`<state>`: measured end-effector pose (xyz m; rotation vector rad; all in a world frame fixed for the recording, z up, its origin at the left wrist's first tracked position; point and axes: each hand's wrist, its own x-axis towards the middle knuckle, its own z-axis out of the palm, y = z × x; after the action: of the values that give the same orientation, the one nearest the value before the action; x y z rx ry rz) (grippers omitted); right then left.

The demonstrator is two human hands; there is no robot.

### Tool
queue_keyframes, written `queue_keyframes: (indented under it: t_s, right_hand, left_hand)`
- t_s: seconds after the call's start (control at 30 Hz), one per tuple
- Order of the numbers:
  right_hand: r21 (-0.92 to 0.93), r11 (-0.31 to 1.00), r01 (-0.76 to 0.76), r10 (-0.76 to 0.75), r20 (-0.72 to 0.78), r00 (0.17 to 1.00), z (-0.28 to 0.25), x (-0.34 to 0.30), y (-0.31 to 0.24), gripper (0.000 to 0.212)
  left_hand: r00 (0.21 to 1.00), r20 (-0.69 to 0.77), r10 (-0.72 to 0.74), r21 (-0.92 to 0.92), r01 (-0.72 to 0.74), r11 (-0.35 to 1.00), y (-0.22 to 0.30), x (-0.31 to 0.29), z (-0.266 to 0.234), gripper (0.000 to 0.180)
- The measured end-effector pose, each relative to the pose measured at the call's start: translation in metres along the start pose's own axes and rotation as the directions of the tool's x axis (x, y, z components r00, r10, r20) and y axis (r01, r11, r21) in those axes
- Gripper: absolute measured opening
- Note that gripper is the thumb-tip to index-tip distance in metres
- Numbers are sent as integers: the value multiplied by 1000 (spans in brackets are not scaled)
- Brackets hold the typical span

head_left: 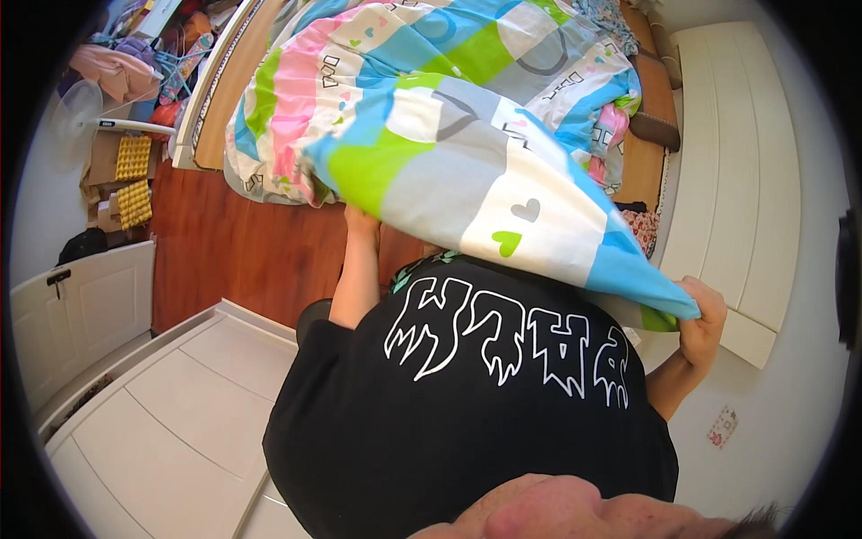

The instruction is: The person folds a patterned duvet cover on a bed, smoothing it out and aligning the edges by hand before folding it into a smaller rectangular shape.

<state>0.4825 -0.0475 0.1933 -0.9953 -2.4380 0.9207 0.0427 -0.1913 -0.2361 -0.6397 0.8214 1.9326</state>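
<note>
A quilt (449, 198) in blue, green, grey and white patches with small hearts stretches between my two hands in front of my black shirt. My right hand (702, 322) is closed round its blue and green corner at the right. At the left, my left hand (363, 221) grips the near edge; the cloth covers most of its fingers. Beyond, the same patterned cloth with a pink stripe (301, 99) lies rumpled over the bed. Folds hide whether the raised part joins all of it.
The bed frame (208, 99) stands ahead over a reddish wood floor (242, 247). A brown cushioned piece (655, 94) and a white panel (736, 162) are at the right. Left are yellow egg-tray-like pads (135, 157), a clear-bladed fan (76, 117), heaped clothes (117, 72) and a white door (99, 296).
</note>
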Motion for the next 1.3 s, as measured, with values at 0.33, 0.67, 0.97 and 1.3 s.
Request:
queue_keyframes:
  t_s: [0.33, 0.67, 0.97, 1.3]
  right_hand:
    - [57, 998, -26, 21, 98, 995, 5, 8, -4, 15]
    - [216, 914, -344, 113, 677, 727, 22, 2, 51, 26]
    - [238, 757, -608, 368, 614, 698, 62, -10, 107, 37]
    - [79, 888, -452, 311, 621, 719, 150, -58, 188, 39]
  left_hand:
    - [998, 58, -17, 81, 12, 997, -38, 36, 4, 37]
    - [971, 199, 136, -9, -137, 991, 9, -32, 40, 37]
    - [894, 322, 312, 40, -342, 939, 77, -68, 79, 37]
    - [921, 296, 254, 123, -300, 946, 99, -46, 86, 38]
